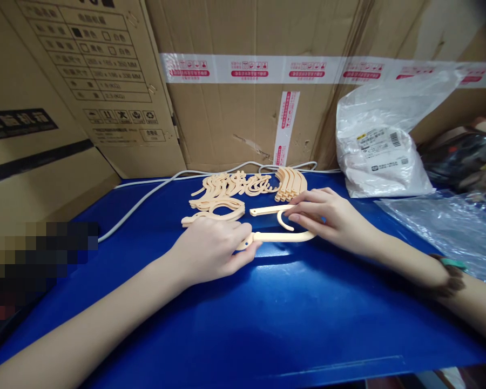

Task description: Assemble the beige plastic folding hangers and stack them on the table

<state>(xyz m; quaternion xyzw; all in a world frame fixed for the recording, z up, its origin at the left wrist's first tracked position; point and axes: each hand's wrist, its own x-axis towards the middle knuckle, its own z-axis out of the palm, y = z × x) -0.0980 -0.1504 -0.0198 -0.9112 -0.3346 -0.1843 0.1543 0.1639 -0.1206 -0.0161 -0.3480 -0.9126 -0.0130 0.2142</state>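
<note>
My left hand (210, 243) is closed around one end of a cream plastic hanger arm (283, 237), thumb and forefinger at its holed joint. This arm stretches right, and its curved far end passes under my right hand (328, 216). The fingers of that hand are bent together over a small curved hanger hook (284, 222) and the right end of a straight cream piece (269, 210). Its fingertips partly hide where these parts meet. Just behind my left hand lie folded hangers (216, 208), partly covered by it.
Cream hooks and curved parts (230, 185) lie in a row at the back, beside a stack of hanger arms (291, 182). A white cable (141, 202) runs along the cardboard boxes (243, 119). A white plastic bag (380, 156) and clear film (449, 227) are on the right.
</note>
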